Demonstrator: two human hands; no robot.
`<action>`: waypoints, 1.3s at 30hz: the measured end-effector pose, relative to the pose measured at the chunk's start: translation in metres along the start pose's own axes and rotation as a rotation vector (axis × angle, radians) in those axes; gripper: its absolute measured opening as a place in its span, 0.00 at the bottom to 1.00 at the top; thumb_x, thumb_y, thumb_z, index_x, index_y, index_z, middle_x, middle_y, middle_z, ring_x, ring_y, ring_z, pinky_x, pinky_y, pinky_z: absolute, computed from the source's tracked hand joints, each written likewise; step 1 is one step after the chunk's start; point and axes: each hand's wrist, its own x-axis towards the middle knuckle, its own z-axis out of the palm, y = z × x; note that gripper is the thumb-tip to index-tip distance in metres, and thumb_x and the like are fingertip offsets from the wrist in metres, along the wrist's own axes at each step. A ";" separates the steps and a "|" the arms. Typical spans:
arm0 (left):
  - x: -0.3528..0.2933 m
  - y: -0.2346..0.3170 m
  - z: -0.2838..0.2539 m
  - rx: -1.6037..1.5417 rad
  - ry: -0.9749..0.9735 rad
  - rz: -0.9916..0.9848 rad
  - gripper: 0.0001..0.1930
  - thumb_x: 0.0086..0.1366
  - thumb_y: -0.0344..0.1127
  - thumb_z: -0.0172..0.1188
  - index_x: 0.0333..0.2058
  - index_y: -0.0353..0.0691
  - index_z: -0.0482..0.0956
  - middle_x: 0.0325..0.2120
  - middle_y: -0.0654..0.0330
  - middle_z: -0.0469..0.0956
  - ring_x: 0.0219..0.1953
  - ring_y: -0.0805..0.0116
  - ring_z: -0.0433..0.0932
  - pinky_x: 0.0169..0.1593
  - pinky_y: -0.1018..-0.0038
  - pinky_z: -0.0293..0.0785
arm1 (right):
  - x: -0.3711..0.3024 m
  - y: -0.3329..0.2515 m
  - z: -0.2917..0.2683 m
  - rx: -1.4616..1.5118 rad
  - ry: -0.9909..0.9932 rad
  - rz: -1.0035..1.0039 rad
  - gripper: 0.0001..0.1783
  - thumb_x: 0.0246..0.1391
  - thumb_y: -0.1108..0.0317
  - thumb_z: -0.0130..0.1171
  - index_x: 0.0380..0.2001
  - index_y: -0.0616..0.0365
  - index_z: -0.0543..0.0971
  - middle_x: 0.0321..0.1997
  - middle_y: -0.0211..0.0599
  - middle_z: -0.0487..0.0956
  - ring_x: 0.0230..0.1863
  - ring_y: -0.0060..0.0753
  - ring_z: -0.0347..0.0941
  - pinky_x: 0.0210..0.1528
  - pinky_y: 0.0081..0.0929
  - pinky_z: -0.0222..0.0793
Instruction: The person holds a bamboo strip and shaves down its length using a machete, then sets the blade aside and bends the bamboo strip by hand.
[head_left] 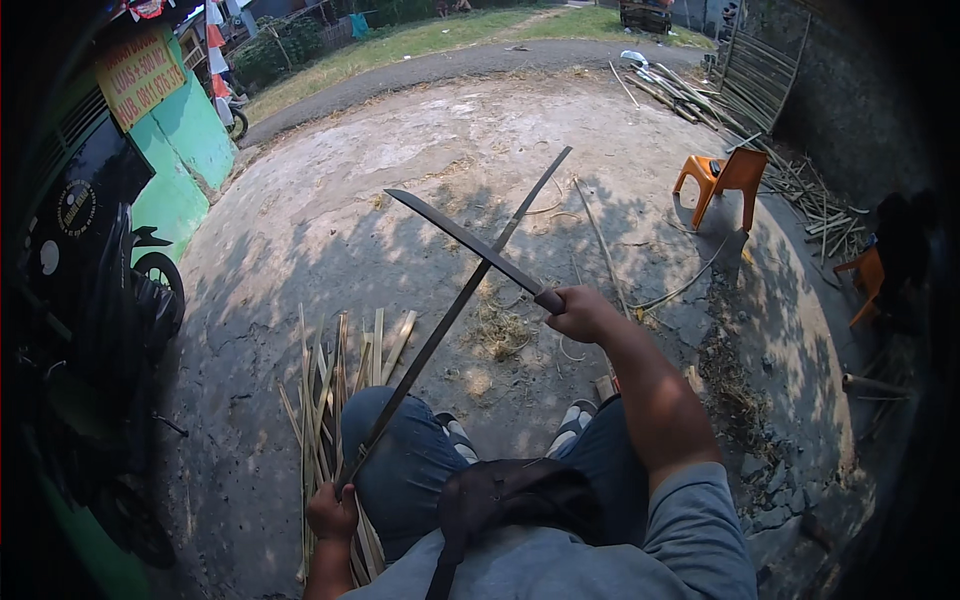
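Yellow sign point(141, 76), red words point(138, 50), red numbers point(160, 90)

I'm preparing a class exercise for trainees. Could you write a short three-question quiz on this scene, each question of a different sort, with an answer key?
1. Multiple choice: In the head view, how does the long-bladed knife in the right hand appear against the long dark strip?
A. Crossing it
B. Lying on the ground, well away from it
C. Parallel to it, side by side

2. True or false: The left hand is empty.

3. Fill the gap: The chair ahead and to the person's right is ____ in colour.

Key:
1. A
2. False; it holds the near end of the strip.
3. Orange
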 end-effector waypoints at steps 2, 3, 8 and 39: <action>0.000 0.001 0.000 0.005 -0.004 0.006 0.36 0.70 0.70 0.49 0.22 0.38 0.71 0.18 0.43 0.74 0.25 0.33 0.77 0.27 0.47 0.69 | -0.004 -0.008 0.006 -0.081 -0.047 -0.081 0.16 0.50 0.60 0.66 0.42 0.52 0.86 0.38 0.51 0.85 0.43 0.56 0.82 0.47 0.46 0.77; 0.001 0.003 0.001 -0.010 -0.005 0.004 0.36 0.70 0.70 0.49 0.22 0.38 0.71 0.18 0.43 0.73 0.24 0.33 0.77 0.27 0.47 0.69 | -0.008 -0.016 0.011 -0.079 -0.047 -0.077 0.16 0.50 0.60 0.66 0.42 0.52 0.86 0.38 0.51 0.85 0.43 0.56 0.82 0.47 0.46 0.77; 0.003 0.005 0.003 -0.014 -0.020 -0.001 0.36 0.71 0.70 0.49 0.22 0.38 0.72 0.18 0.43 0.73 0.25 0.33 0.77 0.27 0.48 0.69 | -0.026 -0.060 0.032 -0.402 -0.224 -0.364 0.10 0.45 0.61 0.64 0.34 0.45 0.86 0.35 0.42 0.85 0.40 0.54 0.83 0.43 0.49 0.77; 0.011 0.007 -0.027 -0.372 -0.299 -0.092 0.34 0.76 0.63 0.48 0.26 0.34 0.75 0.17 0.45 0.71 0.22 0.47 0.77 0.28 0.57 0.67 | 0.000 -0.003 -0.002 0.044 0.096 -0.059 0.17 0.51 0.61 0.65 0.45 0.47 0.86 0.40 0.49 0.86 0.43 0.55 0.82 0.47 0.45 0.78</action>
